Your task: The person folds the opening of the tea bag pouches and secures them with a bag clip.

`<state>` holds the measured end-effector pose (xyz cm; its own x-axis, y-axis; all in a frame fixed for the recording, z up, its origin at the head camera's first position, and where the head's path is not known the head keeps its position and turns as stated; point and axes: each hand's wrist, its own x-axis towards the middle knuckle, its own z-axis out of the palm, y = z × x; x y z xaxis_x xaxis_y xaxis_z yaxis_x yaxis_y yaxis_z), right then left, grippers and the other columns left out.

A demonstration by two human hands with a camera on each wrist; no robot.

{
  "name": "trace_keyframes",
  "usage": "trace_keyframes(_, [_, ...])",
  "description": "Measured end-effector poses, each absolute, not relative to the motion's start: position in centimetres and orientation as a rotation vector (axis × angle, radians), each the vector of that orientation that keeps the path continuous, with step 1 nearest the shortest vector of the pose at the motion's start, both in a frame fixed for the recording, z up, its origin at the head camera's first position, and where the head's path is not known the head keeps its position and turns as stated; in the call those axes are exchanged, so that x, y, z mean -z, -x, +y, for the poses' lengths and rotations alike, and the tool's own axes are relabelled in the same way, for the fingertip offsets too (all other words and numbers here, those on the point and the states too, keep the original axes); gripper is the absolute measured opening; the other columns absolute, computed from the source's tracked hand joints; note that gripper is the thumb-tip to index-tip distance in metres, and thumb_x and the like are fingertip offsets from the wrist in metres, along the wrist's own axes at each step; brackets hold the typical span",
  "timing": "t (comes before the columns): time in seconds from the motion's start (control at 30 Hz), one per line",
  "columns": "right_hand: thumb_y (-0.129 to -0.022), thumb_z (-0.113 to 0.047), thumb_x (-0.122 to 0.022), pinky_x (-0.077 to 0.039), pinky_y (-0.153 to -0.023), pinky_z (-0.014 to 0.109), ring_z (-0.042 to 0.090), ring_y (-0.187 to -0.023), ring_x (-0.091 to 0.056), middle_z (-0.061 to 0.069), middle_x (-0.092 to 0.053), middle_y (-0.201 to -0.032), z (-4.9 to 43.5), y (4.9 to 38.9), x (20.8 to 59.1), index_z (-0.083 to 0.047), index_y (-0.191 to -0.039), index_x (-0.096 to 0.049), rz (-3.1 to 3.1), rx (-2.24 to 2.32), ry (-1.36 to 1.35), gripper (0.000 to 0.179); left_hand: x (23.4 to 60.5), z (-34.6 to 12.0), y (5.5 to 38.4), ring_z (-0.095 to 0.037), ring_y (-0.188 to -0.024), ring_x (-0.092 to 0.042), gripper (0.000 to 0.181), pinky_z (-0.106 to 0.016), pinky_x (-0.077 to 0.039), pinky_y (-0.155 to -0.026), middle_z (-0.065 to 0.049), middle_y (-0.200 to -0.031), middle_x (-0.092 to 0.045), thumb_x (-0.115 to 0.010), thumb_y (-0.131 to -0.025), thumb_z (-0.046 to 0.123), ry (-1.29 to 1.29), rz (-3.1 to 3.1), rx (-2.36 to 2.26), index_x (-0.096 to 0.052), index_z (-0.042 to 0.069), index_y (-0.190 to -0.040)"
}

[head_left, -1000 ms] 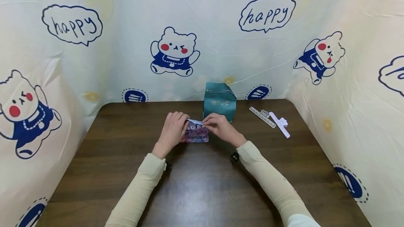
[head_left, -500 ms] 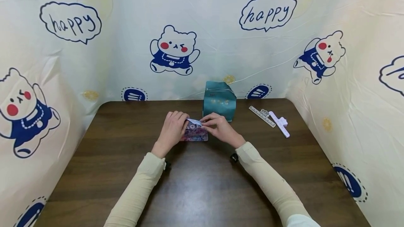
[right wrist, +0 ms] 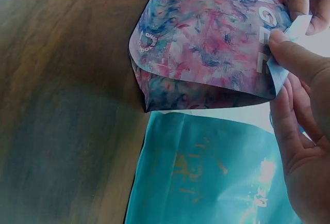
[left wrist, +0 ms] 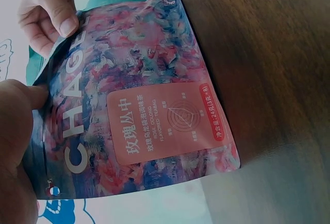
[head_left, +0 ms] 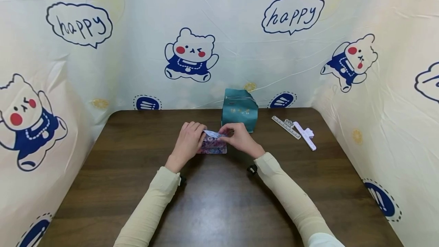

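A pink, purple and blue tea pouch [head_left: 214, 148] stands on the table between both hands, its printed front and label plain in the left wrist view. My left hand [head_left: 188, 140] grips the left end of its top edge, with the thumb in front. With thumb and fingers, my right hand [head_left: 241, 139] pinches the right end of the top. The pouch's upper edge is folded over, showing a pale strip [right wrist: 278, 75] in the right wrist view. In the head view, the hands hide both upper corners.
Just behind the right hand stands a teal bag [head_left: 239, 111]. Farther right lie a clear ruler-like clip [head_left: 286, 127] and a white-lilac clip [head_left: 305, 136], side by side. A printed curtain [head_left: 240, 60] hangs around the dark wooden table [head_left: 212, 201].
My right hand's fingers have shifted slightly at the pouch's top corner, and the pale folded strip looks wider. The left hand has stayed in its hold.
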<state>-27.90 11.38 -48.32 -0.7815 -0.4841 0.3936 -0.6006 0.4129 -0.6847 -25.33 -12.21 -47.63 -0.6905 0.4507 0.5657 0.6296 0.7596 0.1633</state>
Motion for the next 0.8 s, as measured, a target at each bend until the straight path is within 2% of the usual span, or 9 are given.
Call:
trace_keyframes(0.13, [-0.085, -0.014, -0.083, -0.058, -0.077, 0.028, 0.009, -0.085, -0.068, 0.0, -0.075, -0.098, 11.25, 28.12, 48.09, -0.009, -0.106, -0.077, -2.59, -1.276, -0.964, 0.022, 47.63, -12.15, 25.35, -0.028, -0.094, -0.063, 0.013, -0.041, -0.042, -0.083, -0.011, -0.102, -0.073, -0.07, -0.096, 0.013, 0.815, -2.451, 0.473, -0.069, 0.004, -0.106])
trace_keyframes(0.47, [-0.089, -0.012, -0.08, -0.057, -0.072, 0.025, 0.008, -0.079, -0.067, 0.001, -0.075, -0.09, 10.97, 28.63, 47.98, -0.01, -0.098, -0.079, -2.597, -1.16, -1.015, 0.01, 47.85, -12.18, 25.42, -0.026, -0.089, -0.06, 0.018, -0.042, -0.042, -0.082, -0.009, -0.097, -0.071, -0.067, -0.093, 0.022, 0.822, -2.412, 0.517, -0.069, 0.007, -0.102])
trace_keyframes(0.6, [-0.089, -0.009, -0.079, -0.056, -0.069, 0.023, 0.008, -0.076, -0.067, 0.001, -0.075, -0.088, 10.86, 28.71, 48.08, -0.009, -0.096, -0.079, -2.566, -1.13, -1.032, 0.007, 47.94, -12.08, 25.49, -0.026, -0.089, -0.061, 0.02, -0.042, -0.043, -0.083, -0.008, -0.097, -0.071, -0.069, -0.096, 0.026, 0.826, -2.392, 0.511, -0.07, 0.008, -0.103])
trace_keyframes(0.8, [-0.089, -0.007, -0.079, -0.055, -0.067, 0.022, 0.008, -0.075, -0.067, 0.001, -0.074, -0.085, 10.66, 28.74, 48.21, -0.008, -0.092, -0.08, -2.502, -1.083, -1.073, 0.004, 47.87, -11.77, 25.52, -0.026, -0.087, -0.06, 0.009, -0.041, -0.04, -0.079, -0.006, -0.094, -0.07, -0.068, -0.099, 0.019, 0.802, -2.39, 0.509, -0.069, 0.01, -0.1])
